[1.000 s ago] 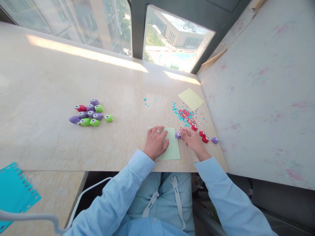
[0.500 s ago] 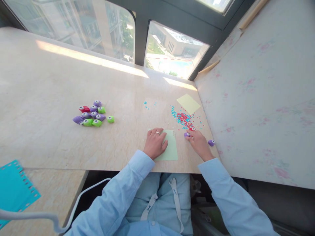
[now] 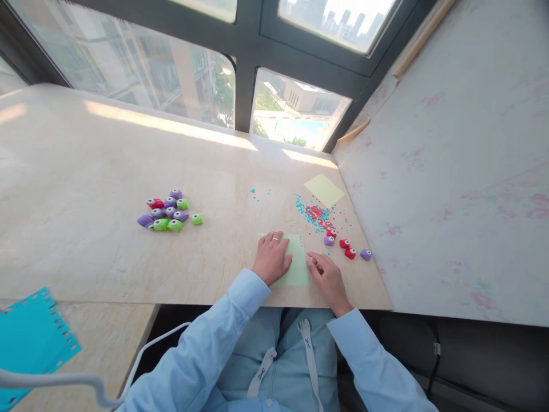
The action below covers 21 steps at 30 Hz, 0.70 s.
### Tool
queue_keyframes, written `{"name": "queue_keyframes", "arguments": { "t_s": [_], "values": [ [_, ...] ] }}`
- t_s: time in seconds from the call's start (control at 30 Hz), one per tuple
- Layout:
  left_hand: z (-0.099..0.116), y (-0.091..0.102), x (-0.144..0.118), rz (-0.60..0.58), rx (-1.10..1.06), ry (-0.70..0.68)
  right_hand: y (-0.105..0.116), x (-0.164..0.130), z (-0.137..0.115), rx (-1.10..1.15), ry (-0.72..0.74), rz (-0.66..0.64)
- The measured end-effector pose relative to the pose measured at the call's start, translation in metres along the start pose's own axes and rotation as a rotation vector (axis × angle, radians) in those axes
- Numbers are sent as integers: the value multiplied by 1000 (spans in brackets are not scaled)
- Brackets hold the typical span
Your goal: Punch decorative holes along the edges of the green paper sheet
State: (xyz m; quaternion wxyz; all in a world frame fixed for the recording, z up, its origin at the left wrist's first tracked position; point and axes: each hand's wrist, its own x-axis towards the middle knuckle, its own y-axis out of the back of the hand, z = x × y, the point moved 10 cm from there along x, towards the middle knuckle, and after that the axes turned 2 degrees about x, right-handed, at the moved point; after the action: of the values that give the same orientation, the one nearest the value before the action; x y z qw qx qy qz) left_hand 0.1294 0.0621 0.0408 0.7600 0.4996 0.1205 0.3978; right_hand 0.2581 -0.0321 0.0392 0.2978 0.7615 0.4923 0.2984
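On the desk [image 3: 98,257], the left hand [image 3: 273,258] lies upon a paper sheet [image 3: 298,266], and the right hand [image 3: 328,280] is at the right edge of this sheet. Behind the right hand and to its right are several craft punches [image 3: 350,253], in front of the confetti pile [image 3: 317,214]; behind this pile lies a second sheet [image 3: 325,190]. Well to the left sits a punch cluster [image 3: 170,212]. The window [image 3: 300,109] is behind the desk, the wall [image 3: 450,143] at its right.

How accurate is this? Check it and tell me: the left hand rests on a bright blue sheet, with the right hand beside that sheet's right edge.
The colour is wrong: the head view shows the left hand on a pale green sheet, with the right hand beside its right edge.
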Motion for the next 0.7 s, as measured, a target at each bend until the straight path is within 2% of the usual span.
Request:
{"name": "queue_keyframes", "arguments": {
  "t_s": [0.1, 0.2, 0.33, 0.43, 0.5, 0.6, 0.7],
  "values": [
    [-1, 12, -3, 94, -78, -19, -1, -2, 1, -2, 1, 13],
    [-19, 41, -13, 256, -101, -8, -3, -4, 2, -61, 16, 28],
    [-72, 87, -38, 404, -69, 113, -4, -8, 2, -110, 45, 90],
    [-115, 130, -72, 568, -26, 239, -3, -11, 1, -131, 74, 130],
    [-142, 153, -97, 664, 7, 372, -3, -13, 1, -135, 93, 144],
    [-177, 166, -129, 703, -44, 590, -2, -14, 2, -141, 110, 160],
    [-196, 166, -143, 684, -69, 704, -1, -15, 2, -151, 132, 167]
  ]
}}
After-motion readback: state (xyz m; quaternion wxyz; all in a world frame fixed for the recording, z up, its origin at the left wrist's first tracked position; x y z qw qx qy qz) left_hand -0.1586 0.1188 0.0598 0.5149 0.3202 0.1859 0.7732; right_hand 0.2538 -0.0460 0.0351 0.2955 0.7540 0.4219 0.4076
